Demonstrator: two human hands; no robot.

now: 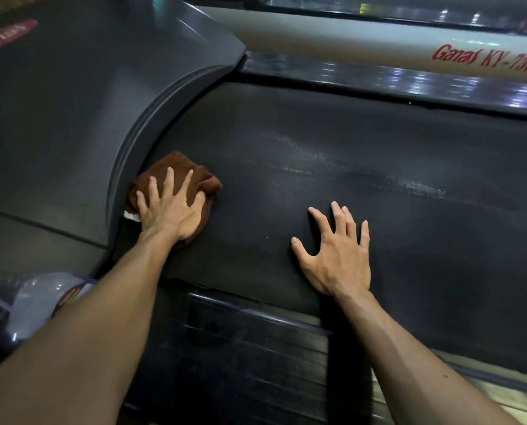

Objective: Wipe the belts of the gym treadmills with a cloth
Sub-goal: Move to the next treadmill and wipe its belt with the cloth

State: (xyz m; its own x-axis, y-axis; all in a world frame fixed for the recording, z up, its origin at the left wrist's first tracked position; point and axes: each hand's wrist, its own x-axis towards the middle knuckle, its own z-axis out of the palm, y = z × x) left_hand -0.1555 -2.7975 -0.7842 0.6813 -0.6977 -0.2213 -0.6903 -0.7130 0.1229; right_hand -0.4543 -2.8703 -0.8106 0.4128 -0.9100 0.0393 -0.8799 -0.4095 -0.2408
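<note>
Dim gym floor, black treadmill belt (348, 185) fills most of the view, grey motor cover (72, 118) curving over its front end. Left hand (170, 207) is flat, fingers spread, pressing the brown cloth (194, 179) onto the belt; cloth sits under the palm and fingertips, with its far edge touching the cover's curved lip. Right hand (335, 253) is flat and spread too, holding nothing, braced on the bare belt well to the right of the cloth. Main risk, as I judge it: the belt can roll under load, so leaning on the right hand could shift it and drag cloth or fingers toward the gap under the cover. Cloth is bunched, so coverage per stroke is patchy; streaks beyond the right hand suggest uneven wiping. Plastic bag (41, 299) lies beside the left forearm, could snag on the pull-back.
</note>
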